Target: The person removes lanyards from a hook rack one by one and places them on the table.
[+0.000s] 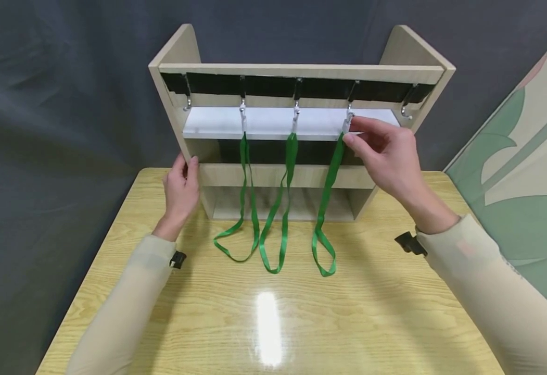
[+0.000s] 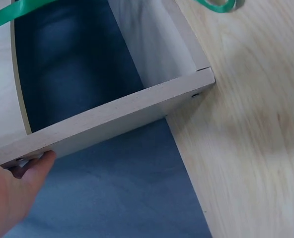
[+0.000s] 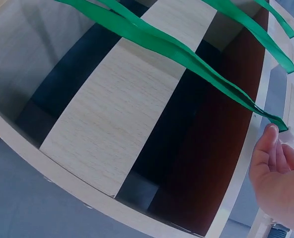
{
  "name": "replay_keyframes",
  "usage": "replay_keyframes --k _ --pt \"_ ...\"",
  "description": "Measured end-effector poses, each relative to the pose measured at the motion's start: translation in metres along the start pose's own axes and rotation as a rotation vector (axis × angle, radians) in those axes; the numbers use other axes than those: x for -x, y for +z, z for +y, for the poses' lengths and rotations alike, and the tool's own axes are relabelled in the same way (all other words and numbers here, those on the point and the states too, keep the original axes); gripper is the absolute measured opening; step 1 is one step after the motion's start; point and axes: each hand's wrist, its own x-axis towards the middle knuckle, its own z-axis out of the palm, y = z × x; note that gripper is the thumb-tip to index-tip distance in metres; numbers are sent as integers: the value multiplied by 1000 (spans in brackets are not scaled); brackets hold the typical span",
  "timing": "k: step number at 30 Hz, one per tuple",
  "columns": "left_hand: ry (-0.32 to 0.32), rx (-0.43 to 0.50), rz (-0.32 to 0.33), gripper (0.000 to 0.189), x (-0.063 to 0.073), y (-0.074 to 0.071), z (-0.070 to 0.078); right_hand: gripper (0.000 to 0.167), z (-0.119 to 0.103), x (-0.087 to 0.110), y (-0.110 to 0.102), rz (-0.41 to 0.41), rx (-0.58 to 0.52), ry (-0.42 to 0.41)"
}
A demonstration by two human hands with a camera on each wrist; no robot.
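At the fourth hook from the left, my right hand (image 1: 392, 153) pinches the white end piece (image 1: 346, 125) of a green lanyard (image 1: 331, 177) between thumb and fingers. Its metal clip is at the hook, but whether it hangs there freely I cannot tell. Two more green lanyards, one on the left (image 1: 243, 182) and one in the middle (image 1: 291, 156), hang from the second and third hooks, their loops drooping toward the table. My left hand (image 1: 181, 190) rests against the outer side panel (image 2: 107, 116) of the wooden shelf unit, thumb straight; some of its fingertips are hidden.
The shelf unit (image 1: 282, 176) stands at the back of the wood-grain table (image 1: 217, 312). Hooks at the far left (image 1: 187, 101) and far right (image 1: 406, 110) hold nothing. A dark curtain (image 1: 58, 104) hangs behind, and a leaf-patterned cloth (image 1: 517, 172) is at the right.
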Motion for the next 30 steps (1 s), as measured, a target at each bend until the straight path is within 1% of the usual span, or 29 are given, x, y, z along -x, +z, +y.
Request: replay_keyframes --k 6,12,22,30 --pt "-7 -6 12 37 -1 1 3 34 -1 -4 0 -6 -19 22" --pt "-9 -10 24 36 0 4 3 34 -1 -6 -1 -10 -18 24" --pt "26 -37 41 33 0 4 2 34 -2 -8 -1 -26 -15 23" --pt "13 -39 61 32 1 7 0 33 -2 -11 -1 -36 -50 37"
